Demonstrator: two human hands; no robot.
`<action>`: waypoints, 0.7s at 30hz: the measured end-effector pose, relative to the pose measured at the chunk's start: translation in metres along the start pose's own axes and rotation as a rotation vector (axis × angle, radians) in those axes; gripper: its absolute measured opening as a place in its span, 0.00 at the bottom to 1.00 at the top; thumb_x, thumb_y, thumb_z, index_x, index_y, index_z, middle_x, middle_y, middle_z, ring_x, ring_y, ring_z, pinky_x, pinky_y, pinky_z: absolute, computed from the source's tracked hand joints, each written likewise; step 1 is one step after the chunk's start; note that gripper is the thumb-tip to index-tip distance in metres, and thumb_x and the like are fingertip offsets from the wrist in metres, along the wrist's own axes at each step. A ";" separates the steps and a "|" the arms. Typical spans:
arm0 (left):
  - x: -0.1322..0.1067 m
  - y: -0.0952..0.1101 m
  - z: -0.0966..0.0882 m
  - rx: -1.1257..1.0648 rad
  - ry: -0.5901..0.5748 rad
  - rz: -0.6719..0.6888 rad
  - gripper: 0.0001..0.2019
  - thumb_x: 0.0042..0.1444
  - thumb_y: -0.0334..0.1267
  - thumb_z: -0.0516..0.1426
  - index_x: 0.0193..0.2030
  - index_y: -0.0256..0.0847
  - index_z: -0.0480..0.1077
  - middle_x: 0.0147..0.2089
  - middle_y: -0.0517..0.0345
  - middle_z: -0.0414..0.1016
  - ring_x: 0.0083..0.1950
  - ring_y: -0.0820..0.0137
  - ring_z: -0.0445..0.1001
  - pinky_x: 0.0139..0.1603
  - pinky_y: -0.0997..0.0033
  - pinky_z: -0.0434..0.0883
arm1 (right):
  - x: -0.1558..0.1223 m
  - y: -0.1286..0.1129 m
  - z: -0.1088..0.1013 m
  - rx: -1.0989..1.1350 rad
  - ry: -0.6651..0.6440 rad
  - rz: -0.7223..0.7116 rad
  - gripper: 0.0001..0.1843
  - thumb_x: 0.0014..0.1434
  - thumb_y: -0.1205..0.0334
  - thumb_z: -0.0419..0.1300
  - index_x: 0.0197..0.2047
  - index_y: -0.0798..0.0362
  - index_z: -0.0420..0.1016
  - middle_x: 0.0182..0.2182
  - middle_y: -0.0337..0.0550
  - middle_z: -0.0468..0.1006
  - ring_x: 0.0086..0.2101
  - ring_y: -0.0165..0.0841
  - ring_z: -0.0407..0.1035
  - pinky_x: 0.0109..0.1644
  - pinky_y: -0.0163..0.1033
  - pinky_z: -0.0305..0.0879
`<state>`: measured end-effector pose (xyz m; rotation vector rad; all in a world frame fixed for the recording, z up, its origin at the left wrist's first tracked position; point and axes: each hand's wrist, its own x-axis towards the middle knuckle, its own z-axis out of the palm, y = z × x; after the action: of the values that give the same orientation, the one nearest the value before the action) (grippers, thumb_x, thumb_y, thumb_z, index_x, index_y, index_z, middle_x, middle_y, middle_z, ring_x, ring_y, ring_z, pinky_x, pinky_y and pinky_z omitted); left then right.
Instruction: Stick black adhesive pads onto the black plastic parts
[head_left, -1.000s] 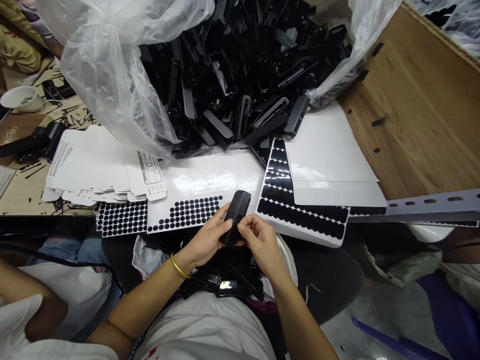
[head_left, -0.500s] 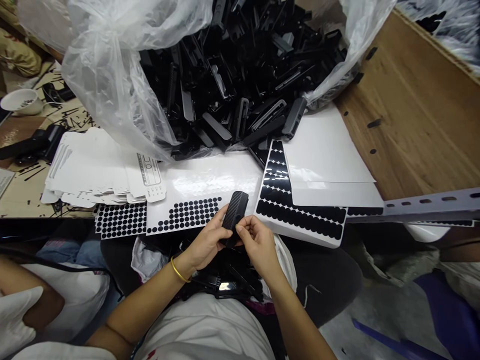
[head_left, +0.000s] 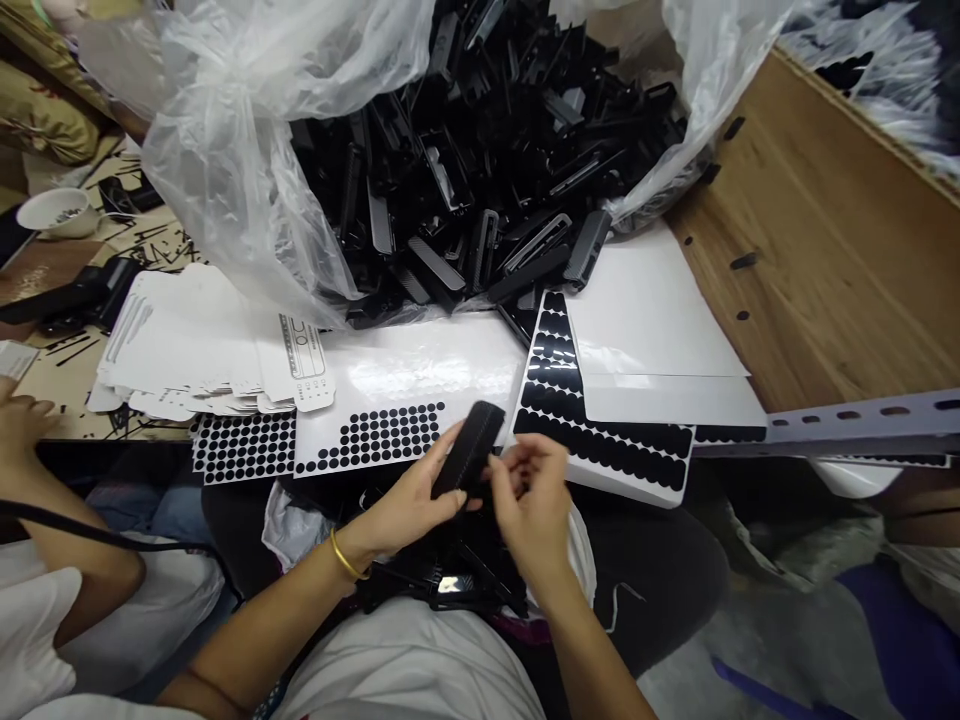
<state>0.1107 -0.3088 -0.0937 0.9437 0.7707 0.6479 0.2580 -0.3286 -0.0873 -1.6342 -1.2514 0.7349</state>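
My left hand is wrapped round a black, textured plastic casing, held tilted over my lap. Close by the casing's right side is my right hand, its fingers curled and thumb bent in; whether anything sits between the fingertips I cannot make out. Behind my hands lies a white sheet of small round black stickers, part of it bare. To the right is a sheet of larger black stickers, with white paper over part of it. More black parts rest in a bag on my lap.
A clear plastic bag spills a heap of black casings at the back. White printed cards are stacked on the left, near a white bowl. A wooden board stands right. A co-worker's hand is far left.
The casing has turned in my left hand and moved slightly right. My right hand has drawn back from its face to its right side. A co-worker's hand has come into view at left.
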 end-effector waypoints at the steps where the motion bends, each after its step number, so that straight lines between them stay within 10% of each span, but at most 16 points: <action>1: -0.005 0.004 -0.004 0.076 -0.077 -0.016 0.37 0.52 0.31 0.55 0.67 0.51 0.47 0.63 0.51 0.62 0.57 0.61 0.68 0.55 0.60 0.66 | 0.002 0.002 -0.006 0.051 0.070 0.002 0.13 0.55 0.63 0.55 0.45 0.49 0.59 0.27 0.35 0.66 0.26 0.29 0.64 0.30 0.35 0.62; 6: -0.008 0.038 -0.025 0.555 -0.234 0.035 0.26 0.49 0.39 0.59 0.58 0.54 0.65 0.51 0.58 0.75 0.50 0.59 0.73 0.50 0.59 0.70 | 0.014 0.010 -0.034 0.161 0.178 0.047 0.10 0.54 0.60 0.58 0.40 0.50 0.63 0.30 0.38 0.67 0.31 0.31 0.65 0.35 0.36 0.63; 10: 0.041 0.069 -0.040 0.821 0.338 0.178 0.21 0.56 0.45 0.53 0.56 0.42 0.68 0.55 0.48 0.72 0.53 0.58 0.72 0.51 0.56 0.70 | 0.011 0.012 -0.029 0.108 0.029 0.063 0.06 0.55 0.59 0.57 0.34 0.51 0.65 0.28 0.38 0.68 0.29 0.31 0.64 0.33 0.37 0.62; 14: 0.100 0.110 -0.071 0.950 0.736 0.339 0.27 0.58 0.39 0.49 0.64 0.33 0.53 0.68 0.41 0.47 0.70 0.55 0.39 0.67 0.48 0.42 | 0.006 0.009 -0.020 0.065 -0.061 0.038 0.05 0.56 0.59 0.55 0.32 0.51 0.65 0.25 0.37 0.67 0.25 0.29 0.61 0.31 0.35 0.60; 16: 0.122 0.135 -0.096 1.178 0.959 0.378 0.27 0.56 0.41 0.51 0.62 0.37 0.57 0.66 0.41 0.53 0.68 0.50 0.44 0.65 0.44 0.44 | 0.004 0.009 -0.019 0.051 -0.069 0.030 0.05 0.56 0.60 0.55 0.32 0.51 0.65 0.25 0.36 0.67 0.25 0.28 0.60 0.30 0.35 0.59; 21: 0.159 0.179 -0.141 1.280 1.024 0.228 0.36 0.51 0.53 0.52 0.66 0.44 0.50 0.61 0.38 0.58 0.63 0.43 0.53 0.58 0.38 0.49 | 0.001 0.007 -0.017 0.065 -0.088 0.030 0.05 0.57 0.60 0.55 0.31 0.51 0.65 0.25 0.36 0.67 0.25 0.28 0.61 0.29 0.34 0.58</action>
<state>0.0602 -0.0423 -0.0329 1.8934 2.1452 0.8255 0.2754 -0.3337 -0.0868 -1.5853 -1.2547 0.8659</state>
